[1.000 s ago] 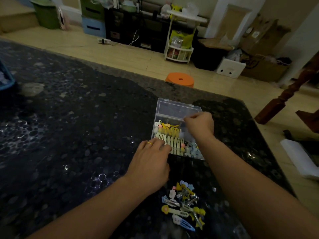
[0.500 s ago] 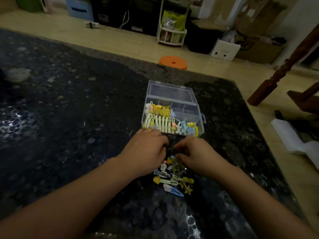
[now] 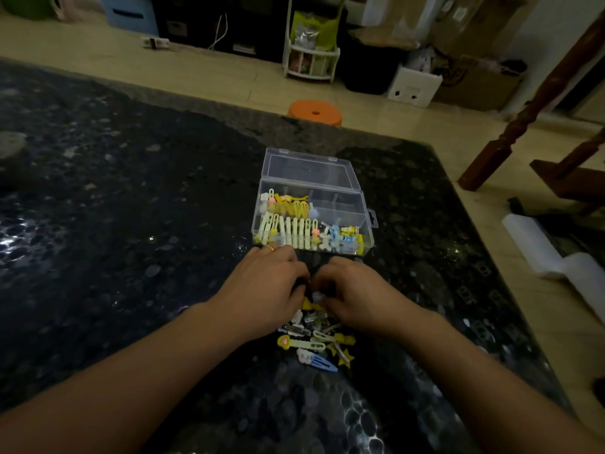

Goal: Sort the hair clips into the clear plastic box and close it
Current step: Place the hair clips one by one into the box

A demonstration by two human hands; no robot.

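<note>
Hands: your left hand [image 3: 265,283] and right hand [image 3: 352,291] curl together over the loose hair clips [image 3: 314,342], grip hidden | Box: clear plastic box [image 3: 366,221] lies open just beyond your fingertips toward the table's [image 3: 131,208] far edge, long axis crosswise, right-side compartments nearer your right hand.

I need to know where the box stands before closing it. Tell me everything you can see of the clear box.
The box is clear plastic, rectangular, split by dividers into compartments. Its hinged lid is open and tipped back on the far side; a hang tab juts from the right end. The left and near compartments hold rows of pale, yellow and blue clips; the far right ones look empty. It sits flat on the dark table, just beyond both hands, which do not touch it.
</note>
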